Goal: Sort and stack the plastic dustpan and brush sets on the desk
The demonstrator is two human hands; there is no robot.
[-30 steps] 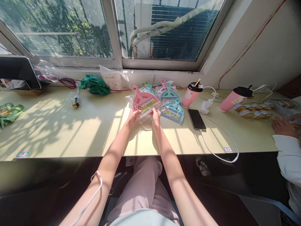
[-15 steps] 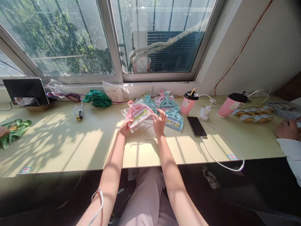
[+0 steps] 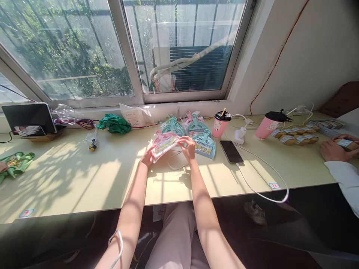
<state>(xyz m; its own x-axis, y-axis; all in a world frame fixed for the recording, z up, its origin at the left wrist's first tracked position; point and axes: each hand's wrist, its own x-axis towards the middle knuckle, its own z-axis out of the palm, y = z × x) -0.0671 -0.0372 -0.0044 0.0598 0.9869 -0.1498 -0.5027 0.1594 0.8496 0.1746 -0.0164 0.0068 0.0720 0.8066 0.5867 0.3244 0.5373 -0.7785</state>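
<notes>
Between my two hands I hold a pink dustpan and brush set (image 3: pixel 164 144) in clear plastic wrap, tilted above the table. My left hand (image 3: pixel 147 157) grips its left lower corner. The fingers of my right hand (image 3: pixel 188 147) close on its right edge. Just behind it lies a wrapped green dustpan set (image 3: pixel 172 127). A blue dustpan set (image 3: pixel 205 145) rests to the right of my right hand, with another green set (image 3: pixel 196 125) and a partly covered pink one (image 3: pixel 188 115) behind it.
A phone (image 3: pixel 231 151) on a white cable and a pink cup (image 3: pixel 220 126) stand to the right. Beyond are a second pink cup (image 3: pixel 267 127), wrapped yellow items (image 3: pixel 297 137) and another person's hands (image 3: pixel 335 149). Green cloth (image 3: pixel 114 123), a screwdriver (image 3: pixel 92 145) and a tablet (image 3: pixel 28 116) are left.
My right hand has closed on the right edge of the pink dustpan set, which now tilts flatter. The camera view has shifted slightly. At far right, the other person's hands show more.
</notes>
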